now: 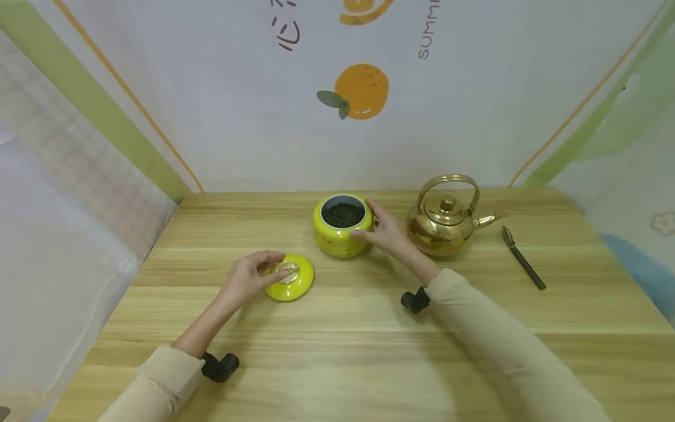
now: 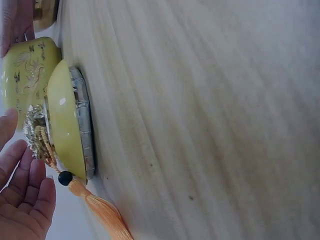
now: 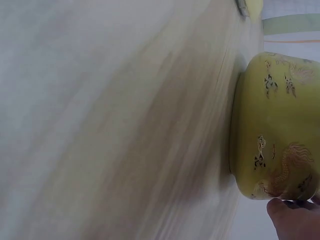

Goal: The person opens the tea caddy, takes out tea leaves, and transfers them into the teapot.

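Observation:
A round yellow tea jar (image 1: 343, 243), its mouth open and dark loose tea leaves (image 1: 343, 215) inside, stands at the table's back middle. My right hand (image 1: 387, 230) holds the jar's right side, thumb at the front and fingers behind. Printed dragons and characters show on the jar (image 3: 280, 135) in the right wrist view. To the left in front of it lies the yellow lid (image 1: 300, 285), ornate gold knob (image 2: 35, 130) upward. My left hand (image 1: 248, 276) is at the lid, its thumb and fingers spread loosely about the knob. An orange tassel (image 2: 102, 212) hangs from the knob.
A brass kettle (image 1: 442, 231) with an arched handle stands right of the jar, spout pointing right. Farther right, a slim dark-handled tool (image 1: 524, 258) lies on the wooden table (image 1: 337, 363). A white cloth printed with oranges (image 1: 253, 135) hangs behind the table.

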Motion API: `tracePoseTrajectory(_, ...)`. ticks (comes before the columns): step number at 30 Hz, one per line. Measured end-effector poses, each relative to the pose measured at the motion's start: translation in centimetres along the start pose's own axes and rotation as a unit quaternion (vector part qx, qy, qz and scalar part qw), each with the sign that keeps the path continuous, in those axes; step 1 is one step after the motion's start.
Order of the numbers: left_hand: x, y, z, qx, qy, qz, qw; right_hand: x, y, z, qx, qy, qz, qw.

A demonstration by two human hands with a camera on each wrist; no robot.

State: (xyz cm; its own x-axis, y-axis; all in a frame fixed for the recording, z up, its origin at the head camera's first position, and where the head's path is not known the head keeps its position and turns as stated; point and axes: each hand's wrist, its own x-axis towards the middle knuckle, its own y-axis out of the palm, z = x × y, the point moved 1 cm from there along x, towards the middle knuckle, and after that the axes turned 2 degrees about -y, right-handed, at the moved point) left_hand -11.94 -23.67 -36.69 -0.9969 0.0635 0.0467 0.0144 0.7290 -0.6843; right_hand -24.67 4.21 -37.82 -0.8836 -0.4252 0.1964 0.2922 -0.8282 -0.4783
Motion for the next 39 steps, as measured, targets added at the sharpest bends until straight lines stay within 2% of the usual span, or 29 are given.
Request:
tracePoseTrajectory(6,0.4,0.5,0.0,0.038,0.001,0.003,0.9993,0.0,0.1,-0.3,0.006,0.005,0.008,0.9999)
tracePoseTrajectory(17,1.3,1.0,0.5,0.083,0.035,-0.015,0.9958,0.2,0.3,-0.5,-0.001,-0.001,-0.006,1.0)
tracePoseTrajectory(21,1.6,1.2,0.7,0.087,0.042,-0.021,0.9951,0.3,0.3,-0.5,0.0,-0.008,-0.007,0.9999)
tracePoseTrajectory(28,1.9,1.2,0.8,0.093,0.047,-0.023,0.9943,0.3,0.2,-0.7,-0.009,0.004,-0.009,0.9999)
tracePoseTrajectory(39,2.1,1.1,0.4,0.093,0.052,-0.024,0.994,0.4,0.3,-0.8,-0.006,0.009,-0.006,0.9999)
